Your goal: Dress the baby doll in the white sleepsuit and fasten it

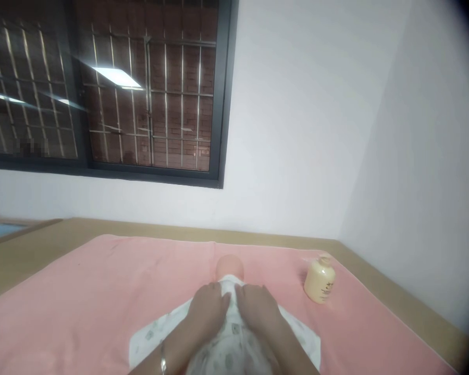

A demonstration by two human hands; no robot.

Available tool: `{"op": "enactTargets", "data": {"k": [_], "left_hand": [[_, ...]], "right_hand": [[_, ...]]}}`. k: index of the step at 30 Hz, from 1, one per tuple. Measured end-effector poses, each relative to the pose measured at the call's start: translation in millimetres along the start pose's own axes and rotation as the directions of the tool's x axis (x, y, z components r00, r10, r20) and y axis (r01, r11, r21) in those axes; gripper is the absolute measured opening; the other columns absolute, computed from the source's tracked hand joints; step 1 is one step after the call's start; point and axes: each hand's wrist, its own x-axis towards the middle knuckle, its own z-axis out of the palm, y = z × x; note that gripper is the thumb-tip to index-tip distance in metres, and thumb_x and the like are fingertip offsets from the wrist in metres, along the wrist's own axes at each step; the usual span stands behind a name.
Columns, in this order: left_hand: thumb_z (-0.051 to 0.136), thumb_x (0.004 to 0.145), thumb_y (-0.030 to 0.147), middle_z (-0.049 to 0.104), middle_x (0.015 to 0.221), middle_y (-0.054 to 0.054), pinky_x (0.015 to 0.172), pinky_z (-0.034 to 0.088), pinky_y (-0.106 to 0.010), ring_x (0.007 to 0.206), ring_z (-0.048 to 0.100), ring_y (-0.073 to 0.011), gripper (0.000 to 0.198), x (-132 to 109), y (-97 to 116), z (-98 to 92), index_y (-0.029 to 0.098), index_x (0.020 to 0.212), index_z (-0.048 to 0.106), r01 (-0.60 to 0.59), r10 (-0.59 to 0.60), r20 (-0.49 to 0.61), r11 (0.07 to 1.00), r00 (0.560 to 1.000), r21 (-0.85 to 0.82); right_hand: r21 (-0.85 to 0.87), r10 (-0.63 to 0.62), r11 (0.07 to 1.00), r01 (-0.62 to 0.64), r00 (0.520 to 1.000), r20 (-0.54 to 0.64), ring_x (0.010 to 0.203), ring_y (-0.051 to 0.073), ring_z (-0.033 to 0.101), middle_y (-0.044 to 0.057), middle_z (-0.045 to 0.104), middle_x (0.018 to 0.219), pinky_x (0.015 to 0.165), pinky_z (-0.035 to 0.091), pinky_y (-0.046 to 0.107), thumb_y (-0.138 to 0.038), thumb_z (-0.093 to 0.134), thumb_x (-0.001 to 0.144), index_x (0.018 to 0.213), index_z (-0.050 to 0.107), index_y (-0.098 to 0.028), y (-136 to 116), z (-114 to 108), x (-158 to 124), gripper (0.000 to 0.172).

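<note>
A baby doll point(230, 267) lies on a pink towel point(101, 291), its bare head pointing toward the far wall. A white patterned cloth point(226, 349) covers its body. My left hand point(208, 311) and my right hand point(258, 308) rest side by side on the cloth, just below the doll's head. The fingers of both lie flat and pressed on the fabric, gripping nothing. A thin bangle is on my left wrist.
A cream-coloured bottle point(319, 280) stands on the towel to the right of the doll. The towel covers a tan table point(31, 250) set into a corner of white walls. A dark barred window point(113, 88) fills the upper left.
</note>
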Motion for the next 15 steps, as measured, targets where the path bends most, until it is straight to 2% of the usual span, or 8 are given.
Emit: {"op": "enactTargets", "data": {"k": [3,6,11,15], "left_hand": [[0.027,0.094,0.031,0.061,0.116,-0.020,0.096,0.037,-0.045,0.108,0.054,-0.0317,0.047,-16.2,18.1,-2.5,0.007,0.117,0.059,0.006,-0.004,-0.012,0.986,1.000,0.165],[0.030,0.093,0.027,0.056,0.124,-0.022,0.100,0.034,-0.047,0.114,0.051,-0.0337,0.047,-24.1,25.3,-2.9,0.004,0.125,0.055,0.002,-0.002,0.000,0.978,1.000,0.210],[0.025,0.094,0.039,0.065,0.105,-0.018,0.089,0.040,-0.043,0.099,0.059,-0.0298,0.050,-7.5,3.3,5.2,0.011,0.108,0.063,0.021,-0.017,-0.058,0.997,0.998,0.079],[0.019,0.094,0.049,0.067,0.104,-0.015,0.083,0.043,-0.038,0.095,0.061,-0.0261,0.057,7.0,-11.0,9.0,0.015,0.103,0.064,0.043,-0.046,-0.032,0.996,0.998,-0.072]], "right_hand": [[0.093,0.053,0.994,-0.058,0.998,0.046,0.105,0.028,0.062,0.016,0.068,0.109,0.097,0.037,0.045,-0.038,0.012,0.100,0.107,0.068,-0.013,8.6,9.0,15.3,0.062],[0.152,0.064,0.985,-0.078,0.994,0.092,0.107,0.028,0.061,0.017,0.067,0.113,0.093,0.040,0.042,-0.041,0.011,0.099,0.110,0.068,-0.012,13.3,13.0,21.4,0.065],[0.033,-0.028,0.999,0.027,0.999,0.035,0.099,0.029,0.063,0.018,0.069,0.105,0.097,0.035,0.046,-0.036,0.015,0.099,0.101,0.069,-0.013,3.7,-0.3,1.4,0.058],[-0.047,-0.069,0.996,0.071,0.996,0.050,0.099,0.030,0.063,0.016,0.069,0.105,0.097,0.034,0.048,-0.030,0.023,0.098,0.101,0.068,-0.015,-4.4,-11.0,-9.8,0.048]]}}
